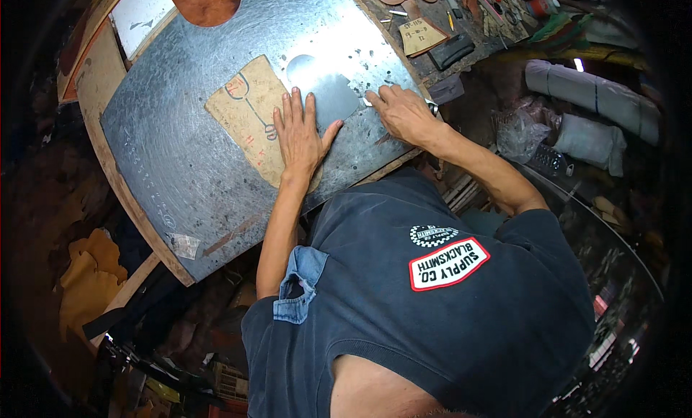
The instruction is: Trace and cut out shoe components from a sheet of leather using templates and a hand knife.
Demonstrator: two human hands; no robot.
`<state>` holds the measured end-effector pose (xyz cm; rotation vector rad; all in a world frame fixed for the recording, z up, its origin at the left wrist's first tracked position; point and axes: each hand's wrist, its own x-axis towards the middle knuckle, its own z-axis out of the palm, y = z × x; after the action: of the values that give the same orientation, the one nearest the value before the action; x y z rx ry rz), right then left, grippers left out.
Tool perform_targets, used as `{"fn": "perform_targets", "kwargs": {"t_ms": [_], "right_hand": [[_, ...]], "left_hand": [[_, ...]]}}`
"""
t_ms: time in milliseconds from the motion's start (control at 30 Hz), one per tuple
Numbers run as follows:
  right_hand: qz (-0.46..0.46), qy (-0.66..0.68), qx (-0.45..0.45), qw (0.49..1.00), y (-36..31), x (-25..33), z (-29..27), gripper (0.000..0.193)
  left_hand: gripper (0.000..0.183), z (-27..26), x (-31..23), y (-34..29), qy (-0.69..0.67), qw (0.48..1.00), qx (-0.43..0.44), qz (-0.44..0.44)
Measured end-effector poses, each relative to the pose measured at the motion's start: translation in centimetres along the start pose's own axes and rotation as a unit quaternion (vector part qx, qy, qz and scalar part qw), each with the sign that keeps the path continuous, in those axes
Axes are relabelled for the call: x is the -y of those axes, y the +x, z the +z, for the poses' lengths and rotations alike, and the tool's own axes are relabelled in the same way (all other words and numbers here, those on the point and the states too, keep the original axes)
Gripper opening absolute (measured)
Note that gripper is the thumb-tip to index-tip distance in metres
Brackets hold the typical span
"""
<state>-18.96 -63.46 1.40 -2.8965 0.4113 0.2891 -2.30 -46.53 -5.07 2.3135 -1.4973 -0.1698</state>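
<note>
My left hand [301, 140] lies flat with its fingers spread. Its fingers rest across the edge of a tan card template [249, 104] marked with drawn lines, and its thumb reaches onto a smooth dark grey piece with a rounded end [328, 93]. To the right of that piece, my right hand [402, 113] is closed round a small knife [432, 108]. Its metal end shows behind the hand and a pale tip sticks out at the fingers, close to the grey piece's right edge; the rest is hidden. All this sits on a scratched metal work surface [166, 180].
Small dark scraps [367, 61] dot the metal by the right hand. A reddish-brown leather piece [205, 1] lies at the far edge. Farther right, a cluttered bench holds a tan note card [422, 37] and a black case [453, 51]. Wrapped rolls [595, 93] lie beyond.
</note>
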Motion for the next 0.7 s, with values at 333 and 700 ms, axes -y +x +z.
{"fn": "perform_targets", "kwargs": {"t_ms": [333,700], "right_hand": [[-0.063,-0.003,-0.032,0.997,1.6,-0.5,0.4,0.019],[0.170,0.541,-0.082,0.820,3.0,2.6,0.9,0.043]], "left_hand": [[0.084,-0.4,-0.3,0.0,-0.004,1.000,-0.005,-0.008],[0.076,-1.3,-0.5,0.2,-0.038,0.999,-0.005,-0.019]]}}
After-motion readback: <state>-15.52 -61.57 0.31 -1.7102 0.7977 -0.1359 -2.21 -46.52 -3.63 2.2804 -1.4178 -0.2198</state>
